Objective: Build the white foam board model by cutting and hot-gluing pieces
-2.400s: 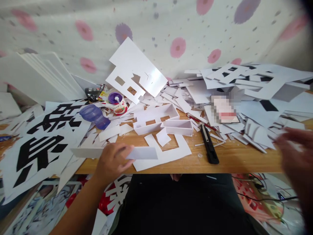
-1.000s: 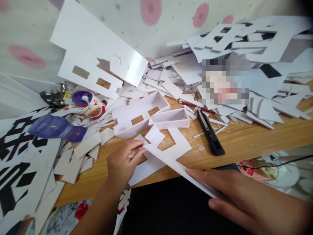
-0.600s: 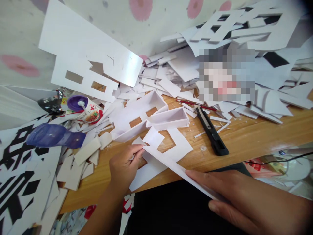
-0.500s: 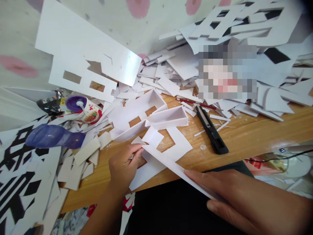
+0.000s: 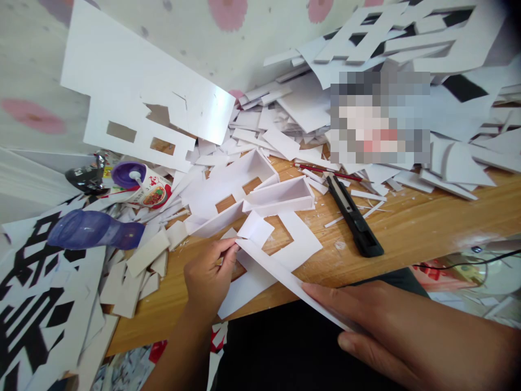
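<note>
A long white foam-board strip (image 5: 280,274) runs slantwise from the table's front edge toward my lap. My left hand (image 5: 209,274) pinches its far end between thumb and fingers. My right hand (image 5: 391,326) holds the near end, fingers stretched along it and thumb below. Under the strip lies a flat white cut-out piece (image 5: 285,247) with a square hole. Just behind it stand white foam-board box shapes (image 5: 252,190) with open tops.
A black utility knife (image 5: 354,217) lies on the wooden table (image 5: 407,228) to the right, with a red pencil (image 5: 325,171) behind it. A purple bottle (image 5: 91,231) and a purple-capped tube (image 5: 140,184) lie at the left. Heaps of white offcuts cover the back; black-lettered sheets (image 5: 36,293) hang off the left.
My right hand came in from the right and took the near end of the strip. My left hand slid to the far end. The view has moved closer and to the left.
</note>
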{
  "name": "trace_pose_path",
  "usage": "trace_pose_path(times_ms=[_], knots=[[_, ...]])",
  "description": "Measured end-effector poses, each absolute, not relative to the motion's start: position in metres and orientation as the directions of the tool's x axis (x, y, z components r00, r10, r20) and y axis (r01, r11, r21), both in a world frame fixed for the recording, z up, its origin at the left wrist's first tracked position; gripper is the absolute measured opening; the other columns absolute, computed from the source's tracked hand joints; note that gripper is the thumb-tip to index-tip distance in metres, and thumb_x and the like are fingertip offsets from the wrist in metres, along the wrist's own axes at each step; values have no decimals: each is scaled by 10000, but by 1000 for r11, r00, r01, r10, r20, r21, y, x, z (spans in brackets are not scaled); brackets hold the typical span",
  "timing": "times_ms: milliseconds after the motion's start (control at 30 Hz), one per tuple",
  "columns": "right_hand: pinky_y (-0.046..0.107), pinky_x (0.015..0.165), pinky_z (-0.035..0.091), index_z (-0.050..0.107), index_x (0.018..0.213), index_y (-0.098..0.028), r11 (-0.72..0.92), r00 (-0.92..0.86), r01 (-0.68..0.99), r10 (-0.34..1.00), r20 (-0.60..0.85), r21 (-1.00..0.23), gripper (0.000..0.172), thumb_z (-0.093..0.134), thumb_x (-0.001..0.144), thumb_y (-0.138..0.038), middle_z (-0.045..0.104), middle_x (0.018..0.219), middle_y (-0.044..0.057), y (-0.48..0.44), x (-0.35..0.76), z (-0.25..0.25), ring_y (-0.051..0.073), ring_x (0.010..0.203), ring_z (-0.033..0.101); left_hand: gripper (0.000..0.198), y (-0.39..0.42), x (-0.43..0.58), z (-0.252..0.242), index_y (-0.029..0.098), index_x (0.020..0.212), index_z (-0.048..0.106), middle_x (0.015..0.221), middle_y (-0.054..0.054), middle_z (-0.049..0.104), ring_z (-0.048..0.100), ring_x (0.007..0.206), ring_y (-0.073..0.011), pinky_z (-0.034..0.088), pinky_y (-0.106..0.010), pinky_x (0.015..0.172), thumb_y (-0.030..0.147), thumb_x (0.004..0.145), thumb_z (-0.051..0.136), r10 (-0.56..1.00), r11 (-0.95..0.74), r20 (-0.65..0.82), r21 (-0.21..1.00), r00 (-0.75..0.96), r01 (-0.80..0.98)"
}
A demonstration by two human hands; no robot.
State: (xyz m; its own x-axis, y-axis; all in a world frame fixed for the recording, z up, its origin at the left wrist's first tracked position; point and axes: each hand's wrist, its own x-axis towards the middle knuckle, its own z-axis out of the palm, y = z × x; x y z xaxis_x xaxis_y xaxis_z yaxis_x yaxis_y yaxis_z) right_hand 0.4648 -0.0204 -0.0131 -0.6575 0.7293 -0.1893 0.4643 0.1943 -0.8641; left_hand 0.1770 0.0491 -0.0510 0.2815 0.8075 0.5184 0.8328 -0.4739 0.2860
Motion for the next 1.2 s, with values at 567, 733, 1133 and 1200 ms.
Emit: trace_pose_path(times_ms=[567, 733, 1133, 1200], knots=[[250, 908, 520, 254, 1506, -368, 200, -683, 431, 710, -173, -880, 679, 522, 899, -225, 673, 1229, -18, -17, 466, -12, 167, 1040, 669, 188, 48, 181, -62, 190, 1026, 632, 870, -9, 757, 730, 744, -135, 567, -209, 674, 204, 841, 659, 839, -406, 519, 394, 165, 825], [254, 860, 538, 253, 1508, -362, 181, -680, 433, 709, -188, -883, 642, 492, 922, -255, 680, 1215, -7, -18, 466, -12, 172, 999, 683, 273, 50, 179, -62, 213, 1123, 624, 965, -24, 764, 729, 774, -146, 571, -242, 722, 171, 855, 649, 756, -515, 583, 248, 298, 821], [298, 968, 508, 287, 1499, -357, 211, -671, 432, 724, -157, -877, 644, 509, 905, -247, 578, 1372, 0, -19, 465, -9, 204, 1136, 631, 337, 49, 173, -63, 213, 1122, 683, 929, -49, 746, 701, 792, -135, 532, -214, 729, 46, 851, 573, 640, -698, 561, 138, 525, 703], [301, 974, 504, 310, 1491, -355, 202, -673, 441, 719, -174, -874, 626, 506, 906, -249, 572, 1379, 4, -20, 464, -8, 205, 1147, 624, 341, 48, 174, -62, 214, 1125, 681, 937, -52, 742, 699, 792, -133, 533, -211, 731, 43, 852, 568, 635, -718, 551, 163, 542, 677]])
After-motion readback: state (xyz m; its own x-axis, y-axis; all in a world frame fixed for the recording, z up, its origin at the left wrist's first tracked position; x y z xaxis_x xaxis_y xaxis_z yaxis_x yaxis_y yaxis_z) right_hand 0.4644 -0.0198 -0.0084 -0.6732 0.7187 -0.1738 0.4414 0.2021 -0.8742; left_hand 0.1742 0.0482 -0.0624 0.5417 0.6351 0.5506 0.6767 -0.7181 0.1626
